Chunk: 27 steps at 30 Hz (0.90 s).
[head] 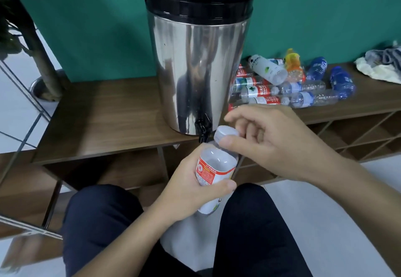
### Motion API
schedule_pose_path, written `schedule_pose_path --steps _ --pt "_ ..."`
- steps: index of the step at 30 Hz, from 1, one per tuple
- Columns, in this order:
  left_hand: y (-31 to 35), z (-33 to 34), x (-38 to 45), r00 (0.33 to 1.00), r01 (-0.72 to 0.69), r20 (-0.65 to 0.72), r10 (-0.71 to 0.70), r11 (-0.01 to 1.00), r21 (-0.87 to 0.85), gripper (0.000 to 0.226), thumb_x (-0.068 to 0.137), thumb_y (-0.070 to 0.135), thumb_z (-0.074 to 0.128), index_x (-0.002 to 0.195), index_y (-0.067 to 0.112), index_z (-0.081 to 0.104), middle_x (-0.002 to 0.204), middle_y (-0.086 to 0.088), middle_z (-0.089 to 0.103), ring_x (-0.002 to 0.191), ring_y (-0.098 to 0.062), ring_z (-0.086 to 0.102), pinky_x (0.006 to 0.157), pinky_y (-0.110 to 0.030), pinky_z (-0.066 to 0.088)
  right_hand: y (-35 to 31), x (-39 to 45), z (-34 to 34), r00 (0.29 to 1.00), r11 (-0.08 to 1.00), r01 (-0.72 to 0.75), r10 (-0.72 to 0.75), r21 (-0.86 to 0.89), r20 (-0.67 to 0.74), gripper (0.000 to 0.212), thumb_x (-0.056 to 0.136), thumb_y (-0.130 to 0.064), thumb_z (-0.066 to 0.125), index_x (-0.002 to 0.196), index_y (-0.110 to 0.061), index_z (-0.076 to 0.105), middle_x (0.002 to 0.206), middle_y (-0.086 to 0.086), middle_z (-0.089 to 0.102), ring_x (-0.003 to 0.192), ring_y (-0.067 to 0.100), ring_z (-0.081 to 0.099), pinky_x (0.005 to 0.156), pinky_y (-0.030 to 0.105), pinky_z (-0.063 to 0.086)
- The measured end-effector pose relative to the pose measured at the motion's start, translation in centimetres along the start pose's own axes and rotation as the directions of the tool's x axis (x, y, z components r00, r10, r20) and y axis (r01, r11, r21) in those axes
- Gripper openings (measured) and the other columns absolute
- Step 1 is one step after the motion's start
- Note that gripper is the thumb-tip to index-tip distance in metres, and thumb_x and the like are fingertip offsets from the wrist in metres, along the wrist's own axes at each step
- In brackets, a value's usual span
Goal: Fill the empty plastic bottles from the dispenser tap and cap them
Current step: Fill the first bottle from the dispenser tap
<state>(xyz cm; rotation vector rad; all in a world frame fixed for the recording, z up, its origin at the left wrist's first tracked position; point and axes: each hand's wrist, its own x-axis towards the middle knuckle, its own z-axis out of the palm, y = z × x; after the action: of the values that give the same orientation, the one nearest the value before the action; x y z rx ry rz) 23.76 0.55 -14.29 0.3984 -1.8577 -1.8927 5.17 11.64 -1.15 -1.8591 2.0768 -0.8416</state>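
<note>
The cap step looks in hand, though whether on or off I cannot tell: the right hand [267,144] pinches the cap [225,133] on the bottle [214,172], which the left hand [191,190] grasps. The bottle sits at the right hand's 8 o'clock, with the tap [202,128] at its 12 o'clock. Next comes twisting the cap while keeping the bottle upright.

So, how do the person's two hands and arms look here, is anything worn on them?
Both hands are bare: the left hand and the right hand show no gloves, rings or watch. The forearms are uncovered as far as the picture shows them; no sleeve is in view. No markings are visible.
</note>
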Motion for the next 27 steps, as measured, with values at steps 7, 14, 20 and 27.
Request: schedule_pose_path --steps 7,14,20,27 --pt "-2.7 0.1 0.0 0.998 0.056 0.034 -0.062 0.985 0.166 0.064 0.087 0.018 0.098 0.141 0.028 0.065 0.124 -0.002 0.076 0.113 -0.028 0.075 0.101 -0.06 0.059 1.8 -0.8 2.5 0.999 0.989 0.009 -0.001 -0.151 0.053 0.036 0.1 -0.061 0.064 0.085 -0.028 0.066 0.077 -0.009 0.061 0.077 0.016 0.059 0.067 0.039 0.05" --pt "-3.9 1.0 0.7 0.994 0.108 -0.001 -0.109 0.983 0.151 0.051 0.091 0.018 0.094 0.133 0.027 0.066 0.105 0.001 0.077 0.086 -0.029 0.073 0.077 -0.049 0.06 1.6 -1.2 4.4 0.984 0.875 -0.066 0.138 -0.479 0.116 0.073 0.101 -0.075 0.007 0.096 -0.03 0.063 0.085 -0.006 0.061 0.08 0.022 0.06 0.074 0.044 0.052" --pt "-5.6 -0.1 1.5 0.991 0.13 -0.01 -0.131 0.97 0.205 0.049 0.086 0.02 0.097 0.124 0.034 0.07 0.113 0.007 0.079 0.101 -0.014 0.077 0.087 -0.041 0.063 3.8 -0.9 5.9 0.992 0.943 -0.055 0.088 -0.329 0.088 0.039 0.103 -0.068 0.049 0.089 -0.034 0.061 0.08 -0.007 0.052 0.074 0.016 0.053 0.066 0.04 0.045" --pt "-8.8 -2.2 2.6 0.971 0.236 0.0 -0.24 0.956 0.176 0.051 0.082 0.01 0.1 0.12 0.026 0.071 0.102 0.008 0.079 0.093 -0.007 0.073 0.086 -0.026 0.057 7.4 -0.4 7.0 0.98 0.98 -0.196 0.197 0.006 -0.016 0.036 0.097 -0.04 0.083 0.131 -0.031 0.075 0.101 -0.02 0.071 0.094 0.005 0.069 0.084 0.022 0.055"
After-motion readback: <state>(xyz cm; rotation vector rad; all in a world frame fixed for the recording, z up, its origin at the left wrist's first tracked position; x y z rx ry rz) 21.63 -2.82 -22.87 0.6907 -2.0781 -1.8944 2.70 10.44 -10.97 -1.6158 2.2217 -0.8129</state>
